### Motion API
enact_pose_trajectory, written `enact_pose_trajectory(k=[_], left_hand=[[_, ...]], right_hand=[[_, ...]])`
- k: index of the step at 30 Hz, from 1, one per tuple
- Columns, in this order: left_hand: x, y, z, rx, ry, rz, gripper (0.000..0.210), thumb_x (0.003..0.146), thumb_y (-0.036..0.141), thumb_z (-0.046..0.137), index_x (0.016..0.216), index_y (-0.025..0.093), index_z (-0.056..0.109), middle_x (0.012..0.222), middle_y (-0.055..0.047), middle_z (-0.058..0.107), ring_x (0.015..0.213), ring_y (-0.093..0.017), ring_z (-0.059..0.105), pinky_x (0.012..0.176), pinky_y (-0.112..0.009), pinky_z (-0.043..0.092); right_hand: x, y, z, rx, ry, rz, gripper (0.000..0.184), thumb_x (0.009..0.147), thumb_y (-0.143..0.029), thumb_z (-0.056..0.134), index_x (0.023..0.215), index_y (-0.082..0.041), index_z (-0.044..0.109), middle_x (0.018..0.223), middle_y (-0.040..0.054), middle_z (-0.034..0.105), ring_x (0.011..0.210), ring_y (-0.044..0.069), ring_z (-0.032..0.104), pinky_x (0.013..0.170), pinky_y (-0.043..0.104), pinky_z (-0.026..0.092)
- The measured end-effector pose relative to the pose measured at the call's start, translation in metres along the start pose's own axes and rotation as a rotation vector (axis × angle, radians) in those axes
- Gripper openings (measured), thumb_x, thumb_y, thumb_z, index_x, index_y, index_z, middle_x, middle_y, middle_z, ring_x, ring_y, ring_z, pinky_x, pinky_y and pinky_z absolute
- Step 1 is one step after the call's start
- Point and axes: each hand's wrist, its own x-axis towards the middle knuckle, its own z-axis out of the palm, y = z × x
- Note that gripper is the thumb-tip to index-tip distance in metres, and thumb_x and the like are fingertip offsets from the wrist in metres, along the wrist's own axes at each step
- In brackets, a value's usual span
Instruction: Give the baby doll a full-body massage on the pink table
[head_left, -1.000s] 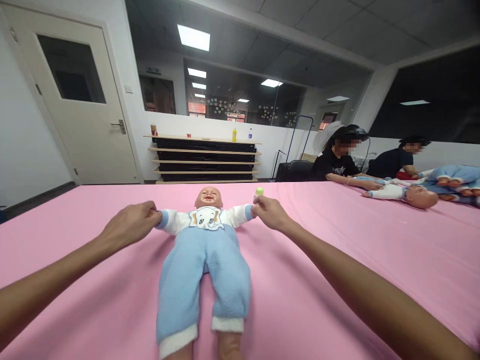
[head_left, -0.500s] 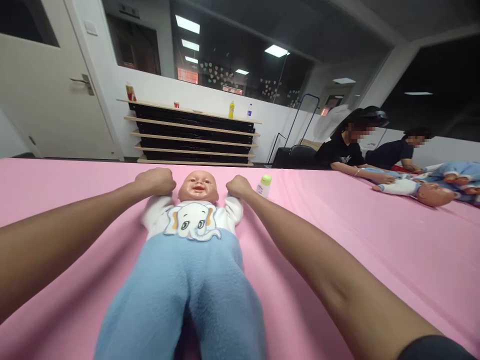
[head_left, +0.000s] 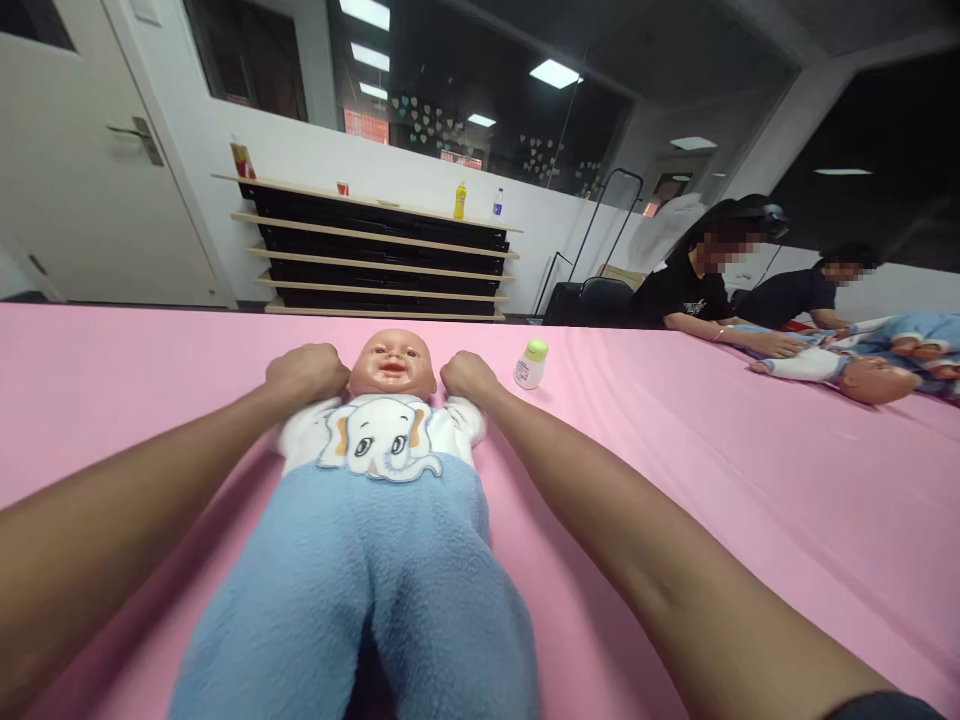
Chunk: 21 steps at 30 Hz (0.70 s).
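A baby doll (head_left: 390, 510) lies on its back on the pink-covered table (head_left: 630, 440), its head at the far end. It wears blue trousers and a white top with an elephant face. My left hand (head_left: 309, 374) is closed around the doll's arm on the left, beside its head. On the other side, my right hand (head_left: 469, 378) is closed around the doll's other arm. Both doll arms are bent upward, and their hands are hidden inside my fists. A small white bottle with a green cap (head_left: 531, 365) stands just right of my right hand.
Two people (head_left: 694, 290) work at the table's right, with another doll (head_left: 840, 372) and more blue clothing near them. Behind the table stands a low shelf stack (head_left: 375, 235) with bottles on top. A door (head_left: 90, 170) is at the left.
Both fists have shifted slightly inward, nearer the doll's head, still holding its arms. The camera view has tilted down a little.
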Motion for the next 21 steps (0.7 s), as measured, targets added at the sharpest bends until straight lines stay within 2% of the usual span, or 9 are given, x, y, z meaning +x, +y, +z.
enact_pose_trajectory(k=[3,5,10,13,15,19,21], left_hand=[[-0.034,0.004,-0.008,0.035,0.198,-0.007,0.032,0.082,0.041,0.045,0.088,0.015,0.064,0.087,-0.017,0.067,0.082,-0.031,0.061,0.068,-0.038,0.041],[-0.054,0.002,-0.018,0.043,0.299,-0.006,0.041,0.088,0.041,0.031,0.100,0.015,0.061,0.090,-0.018,0.067,0.084,-0.032,0.061,0.068,-0.039,0.041],[-0.097,-0.018,-0.066,0.009,0.400,-0.025,0.049,0.092,0.045,0.021,0.113,0.018,0.055,0.092,-0.015,0.068,0.084,-0.032,0.062,0.066,-0.037,0.039],[-0.132,-0.031,-0.090,-0.025,0.410,-0.006,0.047,0.091,0.048,0.022,0.104,0.021,0.058,0.092,-0.012,0.068,0.082,-0.029,0.062,0.063,-0.033,0.038],[-0.161,-0.039,-0.096,-0.045,0.392,0.004,0.046,0.090,0.050,0.025,0.094,0.021,0.059,0.086,-0.010,0.068,0.077,-0.026,0.062,0.060,-0.031,0.037],[-0.219,-0.054,-0.088,-0.070,0.326,0.017,0.043,0.088,0.053,0.029,0.082,0.021,0.056,0.078,-0.008,0.067,0.068,-0.023,0.061,0.056,-0.029,0.035],[-0.242,-0.062,-0.079,-0.073,0.280,0.021,0.040,0.087,0.054,0.032,0.079,0.021,0.054,0.076,-0.008,0.067,0.066,-0.023,0.061,0.056,-0.029,0.035]], right_hand=[[-0.029,-0.007,-0.005,0.031,0.169,-0.004,0.025,0.088,-0.025,0.044,0.102,-0.012,0.060,0.099,0.0145,0.066,0.089,0.025,0.063,0.069,0.028,0.042],[-0.050,-0.010,-0.012,0.041,0.293,-0.028,0.028,0.092,-0.026,0.038,0.110,-0.013,0.054,0.105,0.0140,0.063,0.092,0.025,0.061,0.071,0.030,0.041],[-0.102,0.001,-0.040,0.054,0.504,-0.092,0.025,0.096,-0.031,0.032,0.107,-0.015,0.047,0.103,0.0103,0.060,0.086,0.021,0.058,0.069,0.029,0.037],[-0.135,0.015,-0.051,0.076,0.561,-0.102,0.021,0.094,-0.032,0.038,0.104,-0.016,0.046,0.098,0.0078,0.060,0.077,0.018,0.056,0.063,0.027,0.032],[-0.158,0.025,-0.052,0.110,0.562,-0.120,0.021,0.093,-0.033,0.041,0.104,-0.016,0.046,0.095,0.0063,0.059,0.073,0.017,0.054,0.061,0.026,0.030],[-0.202,0.047,-0.043,0.182,0.519,-0.168,0.024,0.093,-0.034,0.042,0.112,-0.020,0.047,0.096,0.0047,0.058,0.078,0.016,0.054,0.063,0.025,0.030],[-0.220,0.059,-0.034,0.202,0.495,-0.165,0.023,0.093,-0.036,0.042,0.110,-0.020,0.049,0.096,0.0044,0.058,0.078,0.015,0.055,0.064,0.025,0.030]])
